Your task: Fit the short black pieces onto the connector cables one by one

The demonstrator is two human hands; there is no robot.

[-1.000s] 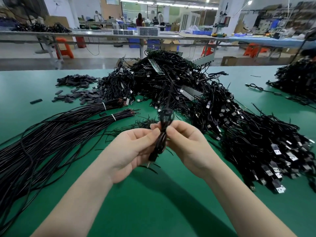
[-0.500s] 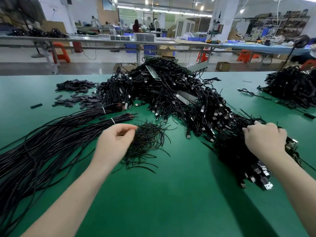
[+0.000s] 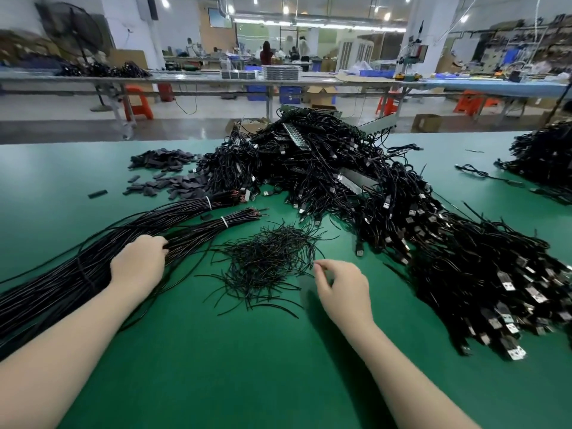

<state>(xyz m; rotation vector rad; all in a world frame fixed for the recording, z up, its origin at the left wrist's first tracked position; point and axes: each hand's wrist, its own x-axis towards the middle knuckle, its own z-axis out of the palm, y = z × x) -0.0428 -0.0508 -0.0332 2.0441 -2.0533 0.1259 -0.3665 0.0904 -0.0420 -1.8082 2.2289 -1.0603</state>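
A loose pile of short thin black pieces (image 3: 269,258) lies in the middle of the green table (image 3: 247,373). To its left stretch tied bundles of long black cables (image 3: 192,218) with bare wire ends. My left hand (image 3: 139,267) rests on the nearer bundle, its fingers curled down round cables there; the fingertips are hidden. My right hand (image 3: 343,289) is at the right edge of the pile, thumb and forefinger pinched together on one short piece. A big heap of cables with USB connectors (image 3: 464,274) fills the right side.
Flat black sleeves (image 3: 173,184) lie scattered at the back left, with one stray piece (image 3: 97,194) further left. Another cable heap (image 3: 544,156) sits at the far right. Bare green table lies between my forearms. Benches and people stand far behind.
My left hand has moved left from the short-piece pile onto the long cable bundle. My right hand has left the connector heap and come to the pile's right edge.
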